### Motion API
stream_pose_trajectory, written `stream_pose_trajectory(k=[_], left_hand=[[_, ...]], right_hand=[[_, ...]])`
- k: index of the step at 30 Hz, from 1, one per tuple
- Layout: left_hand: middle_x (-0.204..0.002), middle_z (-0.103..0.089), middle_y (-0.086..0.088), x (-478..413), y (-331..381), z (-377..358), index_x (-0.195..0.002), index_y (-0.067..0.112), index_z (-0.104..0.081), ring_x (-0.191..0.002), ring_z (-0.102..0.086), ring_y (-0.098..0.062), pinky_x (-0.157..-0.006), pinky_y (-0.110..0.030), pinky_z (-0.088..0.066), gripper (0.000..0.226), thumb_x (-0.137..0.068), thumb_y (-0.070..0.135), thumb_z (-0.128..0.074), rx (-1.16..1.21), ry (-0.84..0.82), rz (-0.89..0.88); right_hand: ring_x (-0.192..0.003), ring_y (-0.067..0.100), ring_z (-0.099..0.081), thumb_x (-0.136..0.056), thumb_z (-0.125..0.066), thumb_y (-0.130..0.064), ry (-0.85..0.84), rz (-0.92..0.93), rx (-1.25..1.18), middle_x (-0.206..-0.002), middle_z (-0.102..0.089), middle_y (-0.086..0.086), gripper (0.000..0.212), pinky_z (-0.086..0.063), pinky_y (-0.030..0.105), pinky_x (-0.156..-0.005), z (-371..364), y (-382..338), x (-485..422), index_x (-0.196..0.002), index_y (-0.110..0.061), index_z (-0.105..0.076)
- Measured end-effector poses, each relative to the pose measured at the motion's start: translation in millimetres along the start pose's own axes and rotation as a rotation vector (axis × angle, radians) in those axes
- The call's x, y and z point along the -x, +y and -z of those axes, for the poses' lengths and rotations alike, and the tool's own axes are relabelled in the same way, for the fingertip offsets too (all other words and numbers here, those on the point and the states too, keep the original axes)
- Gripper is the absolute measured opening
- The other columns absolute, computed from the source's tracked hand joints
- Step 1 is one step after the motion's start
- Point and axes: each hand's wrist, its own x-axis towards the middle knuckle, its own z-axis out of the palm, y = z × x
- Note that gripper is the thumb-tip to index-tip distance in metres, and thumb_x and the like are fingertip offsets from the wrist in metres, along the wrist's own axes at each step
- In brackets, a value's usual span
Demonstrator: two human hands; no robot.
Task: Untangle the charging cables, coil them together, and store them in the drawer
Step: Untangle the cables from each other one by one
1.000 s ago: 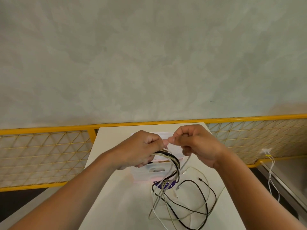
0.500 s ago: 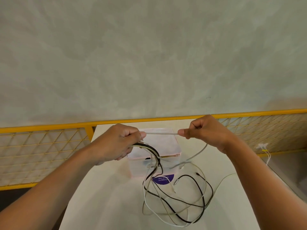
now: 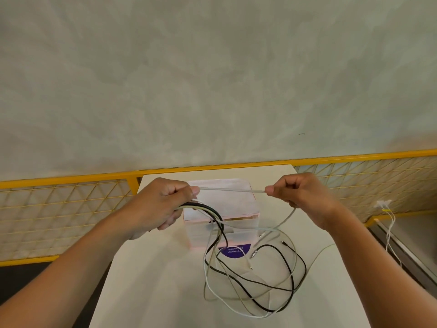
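My left hand (image 3: 163,204) grips a bundle of black and white charging cables (image 3: 250,278), whose loose loops hang down and sprawl over the white table (image 3: 151,292). Between thumb and finger it also pinches one white cable (image 3: 231,190). My right hand (image 3: 300,194) pinches that same cable, which runs taut and level between both hands. Beyond my right hand the cable drops back to the tangle. Under the hands stands a small translucent pink drawer box (image 3: 238,207); whether its drawer is open I cannot tell.
A purple round sticker (image 3: 234,251) lies on the table before the box. A yellow mesh railing (image 3: 63,204) runs behind the table on both sides. At the right, white cords with a plug (image 3: 384,205) hang by a lower ledge.
My hands have drawn apart from nearly touching, stretching a longer span of white cable between them. The drawer box is now uncovered below them.
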Motion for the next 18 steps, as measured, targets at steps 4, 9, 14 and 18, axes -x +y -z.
stream_pose_trajectory(k=[4, 9, 14, 18], left_hand=[[-0.046, -0.036, -0.006, 1.5, -0.8, -5.9, -0.073, -0.006, -0.051, -0.042, -0.029, -0.019, -0.049, -0.027, -0.029, 0.046, -0.096, 0.033, -0.057, 0.001, -0.001, 0.024], [-0.046, -0.036, -0.006, 5.4, 1.1, -16.1, -0.080, -0.010, -0.053, -0.043, -0.031, -0.020, -0.046, -0.024, -0.031, 0.051, -0.093, 0.039, -0.056, -0.008, 0.010, 0.010], [-0.044, -0.038, -0.005, 11.7, 0.1, -12.0, -0.085, -0.013, -0.056, -0.041, -0.033, -0.020, -0.047, -0.025, -0.031, 0.050, -0.097, 0.035, -0.054, -0.014, 0.100, 0.014], [-0.045, -0.039, -0.005, 17.0, 1.2, -22.1, -0.082, -0.006, -0.062, -0.041, -0.033, -0.020, -0.047, -0.024, -0.031, 0.045, -0.097, 0.035, -0.055, -0.018, 0.088, 0.034]], right_hand=[[-0.039, 0.003, -0.036, -0.070, -0.090, -0.035, 0.201, 0.023, 0.208, -0.041, -0.042, -0.015, 0.045, -0.040, 0.024, -0.055, -6.2, 11.9, -2.5, -0.055, -0.010, -0.056], [-0.050, 0.005, -0.052, -0.075, -0.087, -0.025, 0.214, 0.029, 0.068, -0.051, -0.056, -0.012, 0.037, -0.050, 0.024, -0.066, -2.7, 30.4, -0.8, -0.057, -0.009, -0.060], [-0.072, 0.018, -0.067, -0.075, -0.085, -0.020, 0.157, -0.007, -0.053, -0.067, -0.071, -0.004, 0.023, -0.051, 0.024, -0.072, 12.4, 51.2, 6.6, -0.070, -0.003, -0.070], [-0.061, 0.027, -0.062, -0.065, -0.089, -0.039, 0.243, -0.032, -0.011, -0.066, -0.065, 0.014, 0.041, -0.052, 0.036, -0.073, 10.1, 58.4, 11.9, -0.059, -0.008, -0.063]])
